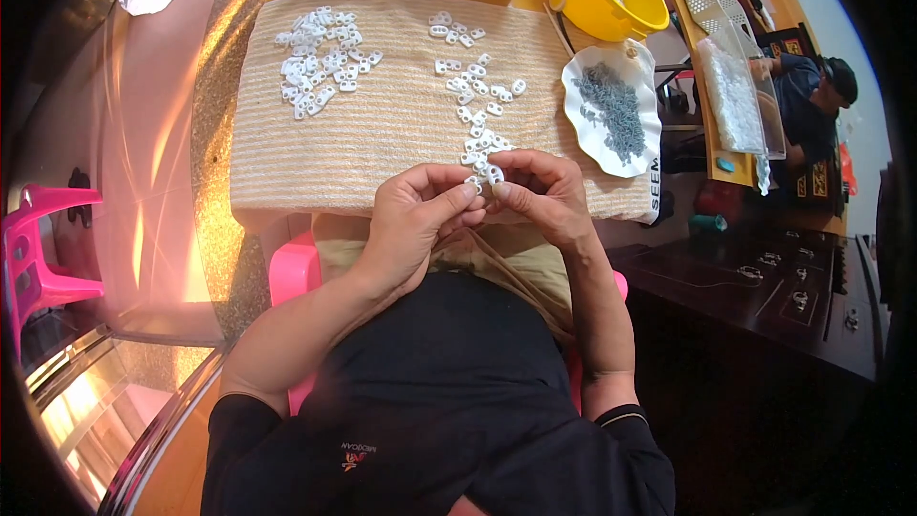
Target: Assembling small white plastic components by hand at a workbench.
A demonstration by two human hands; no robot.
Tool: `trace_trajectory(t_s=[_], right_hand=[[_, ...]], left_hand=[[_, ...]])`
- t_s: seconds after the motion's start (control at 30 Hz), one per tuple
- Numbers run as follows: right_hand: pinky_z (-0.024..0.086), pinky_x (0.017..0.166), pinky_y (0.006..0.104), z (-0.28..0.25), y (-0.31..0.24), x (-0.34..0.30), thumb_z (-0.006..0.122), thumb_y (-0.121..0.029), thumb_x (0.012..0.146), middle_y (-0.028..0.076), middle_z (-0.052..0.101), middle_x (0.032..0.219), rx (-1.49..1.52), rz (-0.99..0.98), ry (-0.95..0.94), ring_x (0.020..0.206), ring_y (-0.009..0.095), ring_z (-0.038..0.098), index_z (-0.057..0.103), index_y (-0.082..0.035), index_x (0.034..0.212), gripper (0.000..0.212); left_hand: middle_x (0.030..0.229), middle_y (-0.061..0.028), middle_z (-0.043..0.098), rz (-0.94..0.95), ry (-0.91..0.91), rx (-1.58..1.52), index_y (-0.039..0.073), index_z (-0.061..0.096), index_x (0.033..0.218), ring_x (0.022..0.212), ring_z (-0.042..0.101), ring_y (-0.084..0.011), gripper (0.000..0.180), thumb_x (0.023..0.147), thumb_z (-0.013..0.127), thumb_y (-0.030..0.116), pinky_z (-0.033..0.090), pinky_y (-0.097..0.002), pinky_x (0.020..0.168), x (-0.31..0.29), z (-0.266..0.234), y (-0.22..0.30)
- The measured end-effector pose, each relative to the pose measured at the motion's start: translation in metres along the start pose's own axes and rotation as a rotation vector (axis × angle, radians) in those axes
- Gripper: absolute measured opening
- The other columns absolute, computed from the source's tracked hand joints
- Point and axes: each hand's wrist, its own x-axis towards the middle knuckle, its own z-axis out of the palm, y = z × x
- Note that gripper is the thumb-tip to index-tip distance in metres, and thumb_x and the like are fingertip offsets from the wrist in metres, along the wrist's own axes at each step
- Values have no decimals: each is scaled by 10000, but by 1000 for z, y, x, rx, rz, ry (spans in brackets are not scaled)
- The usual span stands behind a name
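Here your left hand [413, 220] and right hand [540, 196] meet at the near edge of the striped cloth [382, 124], fingers of both pinched together on one small white plastic piece [494, 174]. More white pieces trail up the cloth, with a white plate of grey bits [611, 110] just right.

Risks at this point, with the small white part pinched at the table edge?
1. Both hands, left hand and right hand, pinch the white plastic piece over the cloth's near edge; a slip probably drops it into the lap.
2. The right forearm could sweep the loose pieces or bump the plate of grey screws.
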Motion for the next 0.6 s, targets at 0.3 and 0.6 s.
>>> trace_trajectory(t_s=[0.3,0.6], right_hand=[[548,751,256,7,-3,0,641,15,857,96,676,959,73,34,-1,848,143,656,593,46,1148,296],[536,800,254,8,-3,-1,632,15,866,97,672,1003,48,27,-30,901,136,647,589,49,1153,292]], left_hand=[[908,-81,658,2,-10,11,-6,610,1023,772,653,-121,148,881,627,30,572,-233,722,-1,0,-1],[910,-79,659,2,-15,20,-2,603,1036,767,652,-118,161,881,627,34,570,-232,722,-1,1,-1]])
